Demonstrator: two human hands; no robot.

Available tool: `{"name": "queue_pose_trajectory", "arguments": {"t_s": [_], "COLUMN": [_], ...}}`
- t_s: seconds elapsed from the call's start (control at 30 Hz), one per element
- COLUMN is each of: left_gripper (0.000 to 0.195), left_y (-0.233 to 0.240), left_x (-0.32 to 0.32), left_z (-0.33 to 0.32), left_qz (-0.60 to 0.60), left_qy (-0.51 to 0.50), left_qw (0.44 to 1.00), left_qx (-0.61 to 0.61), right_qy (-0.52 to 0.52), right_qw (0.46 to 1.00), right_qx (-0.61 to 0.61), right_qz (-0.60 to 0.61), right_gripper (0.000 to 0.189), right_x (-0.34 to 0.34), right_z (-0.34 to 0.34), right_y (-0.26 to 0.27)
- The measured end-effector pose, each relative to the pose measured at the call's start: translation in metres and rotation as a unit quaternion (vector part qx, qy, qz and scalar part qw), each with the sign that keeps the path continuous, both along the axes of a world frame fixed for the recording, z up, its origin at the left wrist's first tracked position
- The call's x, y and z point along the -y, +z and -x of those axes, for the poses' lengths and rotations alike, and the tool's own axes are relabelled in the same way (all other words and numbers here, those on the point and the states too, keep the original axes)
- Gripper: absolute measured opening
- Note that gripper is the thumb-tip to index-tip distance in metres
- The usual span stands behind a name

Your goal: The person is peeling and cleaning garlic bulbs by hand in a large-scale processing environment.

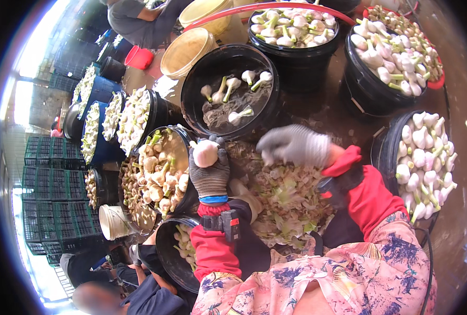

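Observation:
A whitish-pink garlic bulb (205,154) sits in the palm and fingers of my left hand (210,173), which wears a grey work glove with a blue cuff band. My right hand (294,145), in a light grey knitted glove, is blurred by motion, its fingers pointing left. Whether it holds anything cannot be made out. Beneath it lies a heap of loose garlic skins and leaf scraps (292,197). Just beyond both hands, a wide black tub (186,106) has several trimmed bulbs lying inside. Left of my left hand stands a bucket of browner, unpeeled garlic bulbs (154,177).
Black buckets of cleaned garlic (389,59) stand ahead and right, with another bucket of garlic (426,157) by my right elbow. A red hose (272,6) arcs over the far buckets. Green plastic crates (52,189) are stacked left. Co-workers (154,295) sit lower left and at the top.

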State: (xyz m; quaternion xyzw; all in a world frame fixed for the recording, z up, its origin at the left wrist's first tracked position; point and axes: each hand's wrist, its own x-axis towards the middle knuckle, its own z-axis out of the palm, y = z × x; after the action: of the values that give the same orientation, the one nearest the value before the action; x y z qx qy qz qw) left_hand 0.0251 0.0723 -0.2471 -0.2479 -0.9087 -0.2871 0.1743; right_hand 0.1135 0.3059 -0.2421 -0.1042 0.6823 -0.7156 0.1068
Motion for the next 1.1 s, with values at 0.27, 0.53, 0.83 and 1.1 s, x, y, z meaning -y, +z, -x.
{"name": "queue_pose_trajectory", "arguments": {"t_s": [0.27,0.53,0.83,1.1], "left_gripper": [0.020,0.036,0.070,0.036], "left_y": [-0.034,-0.039,-0.009,-0.004], "left_x": [-0.028,-0.205,-0.293,-0.064], "left_z": [0.030,0.135,0.143,0.124], "left_qz": [-0.636,-0.335,0.031,-0.371], "left_qy": [-0.044,-0.232,-0.241,-0.040], "left_qw": [0.493,0.840,0.969,0.724], "left_qx": [0.592,0.358,-0.043,0.580], "right_qy": [0.216,0.174,0.146,0.188], "right_qw": [0.860,0.885,0.885,0.882], "right_qx": [-0.031,-0.037,-0.075,-0.049], "right_qz": [-0.462,-0.430,-0.436,-0.430], "right_gripper": [0.035,0.029,0.024,0.025], "right_x": [0.049,0.047,0.052,0.056], "right_z": [-0.007,-0.001,0.001,0.007], "right_y": [0.000,-0.006,-0.031,-0.012]}}
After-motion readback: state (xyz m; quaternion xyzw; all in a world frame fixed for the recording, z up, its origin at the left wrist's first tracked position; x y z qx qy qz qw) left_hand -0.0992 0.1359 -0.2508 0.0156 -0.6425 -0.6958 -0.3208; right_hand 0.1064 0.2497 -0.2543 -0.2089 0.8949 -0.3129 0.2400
